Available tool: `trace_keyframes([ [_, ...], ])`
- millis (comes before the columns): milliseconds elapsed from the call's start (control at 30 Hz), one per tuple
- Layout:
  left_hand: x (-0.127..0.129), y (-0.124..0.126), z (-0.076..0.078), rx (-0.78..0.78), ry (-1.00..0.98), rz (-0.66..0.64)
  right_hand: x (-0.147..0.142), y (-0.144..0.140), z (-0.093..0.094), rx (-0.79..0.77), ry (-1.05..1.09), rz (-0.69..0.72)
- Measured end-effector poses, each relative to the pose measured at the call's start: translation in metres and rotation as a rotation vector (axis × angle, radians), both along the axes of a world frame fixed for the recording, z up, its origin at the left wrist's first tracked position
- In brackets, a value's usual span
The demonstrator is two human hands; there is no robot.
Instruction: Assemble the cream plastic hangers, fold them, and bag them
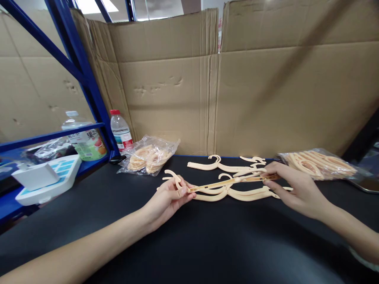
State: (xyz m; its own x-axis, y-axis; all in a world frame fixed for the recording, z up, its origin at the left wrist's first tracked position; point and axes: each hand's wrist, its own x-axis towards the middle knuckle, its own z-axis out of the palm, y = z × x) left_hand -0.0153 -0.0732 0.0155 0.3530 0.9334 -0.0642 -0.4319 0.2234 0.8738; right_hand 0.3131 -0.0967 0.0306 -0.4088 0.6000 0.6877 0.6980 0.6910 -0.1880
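Head cam: thin beige plastic hanger bar (227, 183) spans between left hand (168, 199) & right hand (293, 189), each grip pinching one end above black desk (207, 244).

Thin bar (233, 182) pinched between left hand (168, 199) and right hand (296, 189): cream plastic, smooth, slight sheen. Hanger pieces (237, 193) lying under and just beyond the hands: same pale plastic, matt-smooth. Table top (207, 244) beneath the hands: black, matt, soft sheen. Bags (148, 156) beyond left hand and beside right: clear crinkled film, glossy. Wall (266, 90) behind: brown corrugated cardboard, creased, dull. Shelf frame (85, 75) far left: blue painted metal, semi-gloss.
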Motion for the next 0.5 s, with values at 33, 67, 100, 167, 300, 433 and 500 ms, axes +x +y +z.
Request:
trace_keyframes([
  [33,0.000,0.000,-0.001,0.009,0.004,0.015,-0.001,-0.001,0.000,0.000,-0.006,0.004],
  [67,0.000,-0.001,-0.001,0.016,0.012,0.030,-0.002,-0.001,0.000,0.000,-0.011,0.005],
  [100,0.000,-0.001,-0.001,0.020,0.023,0.047,-0.003,-0.002,0.000,0.000,-0.014,0.004],
  [167,0.000,-0.002,-0.001,0.026,0.052,0.077,-0.005,-0.002,-0.001,0.001,-0.012,0.001],
  [300,0.000,-0.003,-0.001,0.041,0.093,0.105,-0.008,-0.004,-0.003,0.007,-0.008,0.007],
  [433,0.000,-0.004,-0.002,0.071,0.097,0.125,-0.011,-0.005,-0.006,0.006,-0.014,0.001],
  [500,0.000,-0.003,-0.002,0.083,0.090,0.144,-0.013,-0.006,-0.007,-0.007,-0.014,-0.006],
])
